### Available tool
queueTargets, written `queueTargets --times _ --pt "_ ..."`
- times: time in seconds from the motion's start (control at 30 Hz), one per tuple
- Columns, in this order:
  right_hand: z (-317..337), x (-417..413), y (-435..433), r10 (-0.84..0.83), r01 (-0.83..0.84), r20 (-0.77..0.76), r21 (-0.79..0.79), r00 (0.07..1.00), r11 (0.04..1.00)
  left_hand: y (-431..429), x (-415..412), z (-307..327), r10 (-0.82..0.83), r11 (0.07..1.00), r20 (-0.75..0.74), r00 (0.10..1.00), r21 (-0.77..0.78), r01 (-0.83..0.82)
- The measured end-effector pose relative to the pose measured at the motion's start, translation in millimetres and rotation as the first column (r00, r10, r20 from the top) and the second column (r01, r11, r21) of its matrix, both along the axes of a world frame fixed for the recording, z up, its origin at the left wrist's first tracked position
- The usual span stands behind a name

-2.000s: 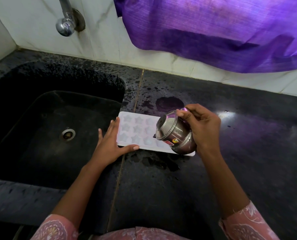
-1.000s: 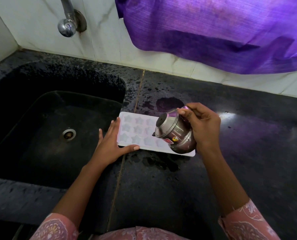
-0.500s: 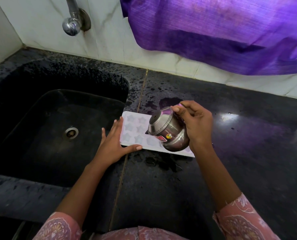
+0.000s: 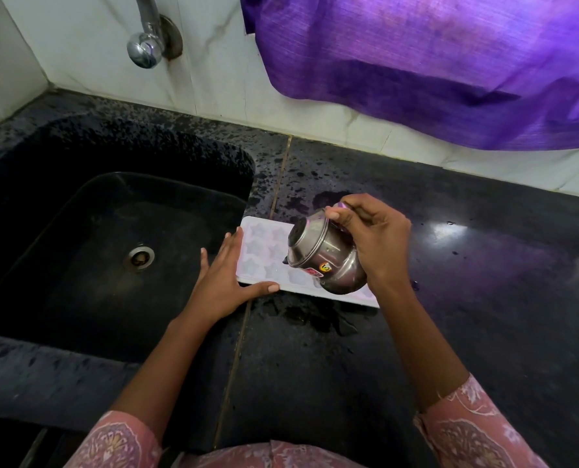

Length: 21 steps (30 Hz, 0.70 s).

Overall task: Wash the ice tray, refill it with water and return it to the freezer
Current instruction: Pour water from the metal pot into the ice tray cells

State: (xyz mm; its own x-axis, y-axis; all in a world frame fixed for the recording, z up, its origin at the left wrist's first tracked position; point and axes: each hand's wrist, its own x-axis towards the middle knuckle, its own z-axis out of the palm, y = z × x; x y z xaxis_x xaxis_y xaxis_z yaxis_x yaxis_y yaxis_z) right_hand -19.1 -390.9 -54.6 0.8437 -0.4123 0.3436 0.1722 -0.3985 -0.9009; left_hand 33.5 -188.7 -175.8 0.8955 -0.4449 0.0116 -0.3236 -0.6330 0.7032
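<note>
The ice tray (image 4: 259, 248) lies on the wet black counter (image 4: 315, 366) under both hands. The left hand (image 4: 225, 282) braces its end with straight fingers, and the right hand (image 4: 372, 238) grips a small steel pot (image 4: 325, 258) tipped above it. Beyond them hangs a purple cloth (image 4: 416, 55).

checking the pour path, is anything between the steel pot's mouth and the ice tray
Nothing visible does. The right hand holds the steel pot tilted, its mouth directly over the ice tray. The left hand rests on the tray's left end, not under the mouth.
</note>
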Motion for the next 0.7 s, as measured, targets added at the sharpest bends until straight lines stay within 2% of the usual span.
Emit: queueTargets --times 0.7 --pt "11.9 -1.0 0.5 0.016 -0.016 0.012 0.012 1.000 1.000 0.4 -0.4 1.7 -0.001 1.000 -0.003 1.000 0.016 0.001"
